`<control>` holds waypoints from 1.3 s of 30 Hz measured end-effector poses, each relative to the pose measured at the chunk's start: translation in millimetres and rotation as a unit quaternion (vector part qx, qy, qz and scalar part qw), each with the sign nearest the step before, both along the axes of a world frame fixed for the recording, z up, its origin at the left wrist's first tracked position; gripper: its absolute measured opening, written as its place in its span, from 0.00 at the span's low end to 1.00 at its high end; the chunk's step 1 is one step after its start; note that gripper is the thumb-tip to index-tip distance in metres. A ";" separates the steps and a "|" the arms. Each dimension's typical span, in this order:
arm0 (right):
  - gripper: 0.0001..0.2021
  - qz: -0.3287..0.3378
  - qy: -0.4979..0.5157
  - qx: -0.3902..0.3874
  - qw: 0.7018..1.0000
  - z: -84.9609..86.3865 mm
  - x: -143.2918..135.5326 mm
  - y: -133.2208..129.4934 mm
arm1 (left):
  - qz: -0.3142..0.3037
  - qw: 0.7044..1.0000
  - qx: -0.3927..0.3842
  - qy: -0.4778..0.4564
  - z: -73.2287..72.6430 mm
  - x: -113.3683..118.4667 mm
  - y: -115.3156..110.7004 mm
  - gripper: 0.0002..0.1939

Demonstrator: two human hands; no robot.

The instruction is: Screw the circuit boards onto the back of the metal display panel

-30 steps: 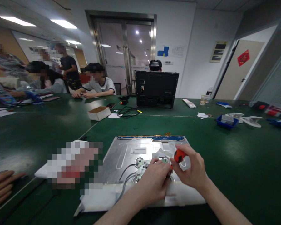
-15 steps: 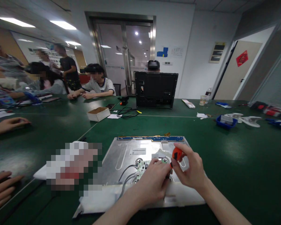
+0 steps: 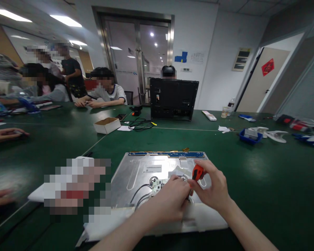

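Note:
A silver metal display panel point(image 3: 143, 181) lies flat on the green table, with a blue circuit strip point(image 3: 157, 154) along its far edge and a small green-white board point(image 3: 157, 185) with grey cables near its middle. My left hand point(image 3: 174, 197) is over that board, its fingers curled and bent down; what they grip is hidden. My right hand point(image 3: 213, 184) pinches the orange-and-black handle of a screwdriver point(image 3: 198, 172), which is tilted, its lower end hidden by my left hand. White foam sheeting point(image 3: 206, 218) covers the panel's near edge.
An open cardboard box point(image 3: 107, 126), black cables point(image 3: 140, 124) and a standing black monitor point(image 3: 174, 99) are beyond the panel. A blue tray point(image 3: 250, 136) lies to the right. Another person's hands are at the left edge; people sit across the table.
My right fingers have shifted slightly on the screwdriver handle, which is at a slightly different angle. My left hand stays in nearly the same place. The view has turned slightly.

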State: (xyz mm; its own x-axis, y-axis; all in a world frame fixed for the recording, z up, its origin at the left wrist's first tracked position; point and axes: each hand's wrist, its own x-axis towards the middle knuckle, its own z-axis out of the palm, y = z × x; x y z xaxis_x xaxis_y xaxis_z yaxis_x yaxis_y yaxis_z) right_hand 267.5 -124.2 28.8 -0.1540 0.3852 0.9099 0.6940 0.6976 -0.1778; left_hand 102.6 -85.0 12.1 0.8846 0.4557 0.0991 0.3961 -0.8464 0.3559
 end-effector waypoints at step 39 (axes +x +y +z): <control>0.17 -0.011 0.012 0.019 1.000 -0.7 0.6 -0.4 | 0.022 1.000 0.002 -0.003 -4.8 -0.8 -6.2 0.08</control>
